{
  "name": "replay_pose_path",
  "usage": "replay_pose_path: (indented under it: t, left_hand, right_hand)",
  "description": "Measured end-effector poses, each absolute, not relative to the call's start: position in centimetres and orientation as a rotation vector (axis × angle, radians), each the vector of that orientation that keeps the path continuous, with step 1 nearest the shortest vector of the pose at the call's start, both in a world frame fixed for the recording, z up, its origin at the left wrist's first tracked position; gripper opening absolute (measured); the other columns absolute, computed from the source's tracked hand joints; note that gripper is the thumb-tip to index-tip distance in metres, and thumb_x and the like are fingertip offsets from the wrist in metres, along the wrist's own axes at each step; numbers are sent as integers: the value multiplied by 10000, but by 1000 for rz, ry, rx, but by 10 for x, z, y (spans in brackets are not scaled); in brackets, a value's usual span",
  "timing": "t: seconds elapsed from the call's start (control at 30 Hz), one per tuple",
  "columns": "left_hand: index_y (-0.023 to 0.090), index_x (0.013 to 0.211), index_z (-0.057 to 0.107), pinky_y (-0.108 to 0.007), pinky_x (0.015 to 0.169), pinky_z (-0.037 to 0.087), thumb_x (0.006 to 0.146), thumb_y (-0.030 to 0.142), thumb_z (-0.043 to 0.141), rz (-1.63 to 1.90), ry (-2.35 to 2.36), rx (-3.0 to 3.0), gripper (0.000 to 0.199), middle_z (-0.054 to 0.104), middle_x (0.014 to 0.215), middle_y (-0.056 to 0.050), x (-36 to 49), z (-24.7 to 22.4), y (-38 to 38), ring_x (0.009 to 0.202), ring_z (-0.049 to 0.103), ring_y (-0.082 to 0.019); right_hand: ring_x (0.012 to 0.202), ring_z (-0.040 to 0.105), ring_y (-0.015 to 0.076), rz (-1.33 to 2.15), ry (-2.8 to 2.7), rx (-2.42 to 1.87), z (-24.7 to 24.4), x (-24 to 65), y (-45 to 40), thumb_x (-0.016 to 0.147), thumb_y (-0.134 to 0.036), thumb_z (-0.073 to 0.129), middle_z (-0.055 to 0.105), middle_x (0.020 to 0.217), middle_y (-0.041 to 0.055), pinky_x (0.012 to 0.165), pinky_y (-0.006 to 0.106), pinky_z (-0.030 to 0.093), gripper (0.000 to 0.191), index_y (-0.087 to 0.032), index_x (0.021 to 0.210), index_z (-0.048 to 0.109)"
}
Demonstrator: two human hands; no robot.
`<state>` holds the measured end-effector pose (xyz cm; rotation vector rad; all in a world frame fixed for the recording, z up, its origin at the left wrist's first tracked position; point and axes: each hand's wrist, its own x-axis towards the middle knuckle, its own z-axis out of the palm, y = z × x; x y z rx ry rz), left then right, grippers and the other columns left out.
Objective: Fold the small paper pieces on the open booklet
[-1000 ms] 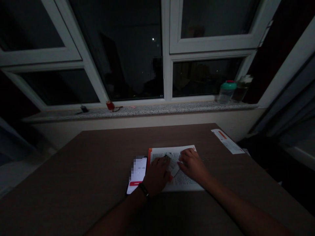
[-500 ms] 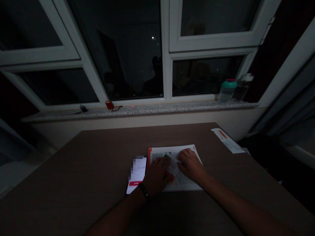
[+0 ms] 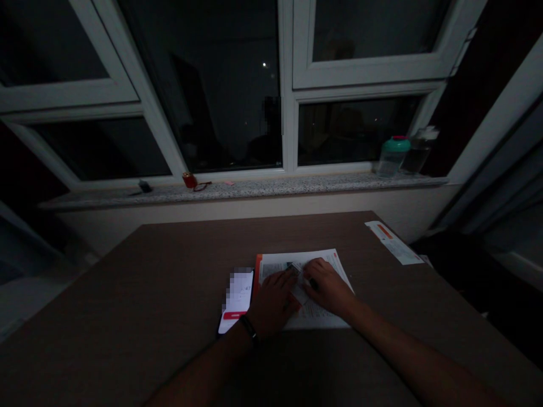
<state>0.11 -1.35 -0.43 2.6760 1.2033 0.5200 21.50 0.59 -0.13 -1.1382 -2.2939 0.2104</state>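
Head view | folded paper (image 3: 300, 293) skewed, long axis unclear | left hand (image 3: 272, 299) flat | right hand (image 3: 330, 286) curled, grip unclear

The wide wooden tabletop (image 3: 169, 294) was dark brown with faint graining. The flat white printed paper sheet (image 3: 311, 314) showed grey text lines and an orange strip down its left edge; the smaller folded whitish paper (image 3: 300, 294) on it had an orange-red patch. The slim black-edged phone (image 3: 238, 299) glowed white with a red bar. The narrow wristband (image 3: 248, 327) was black. Beyond, the long stone sill (image 3: 263, 189) was speckled grey and white, and the clear bottle (image 3: 392, 160) had a teal lid.
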Motion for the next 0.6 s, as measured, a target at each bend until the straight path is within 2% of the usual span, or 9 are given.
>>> replay_pose_path:
  t: [0.17,0.6]
  left_hand:
    - [225,1423,391,-458,1134,296,919,350,585,518,1205,2699,554,386,1511,-71,1,-7,-14,1372,350,-253]
    - [234,1379,443,-486,1115,315,897,321,605,502,1221,2670,516,418,1485,-86,3,-2,-16,1357,372,-272]
  right_hand:
    - [1011,487,256,248,-2276,-1154,-2,217,6,796,-115,627,584,985,73,863,395,442,175,-205,912,531]
    - [1065,500,253,223,-2324,-1094,3,215,4,805,-108,610,603,1034,83,893,394,450,176,-205,936,543]
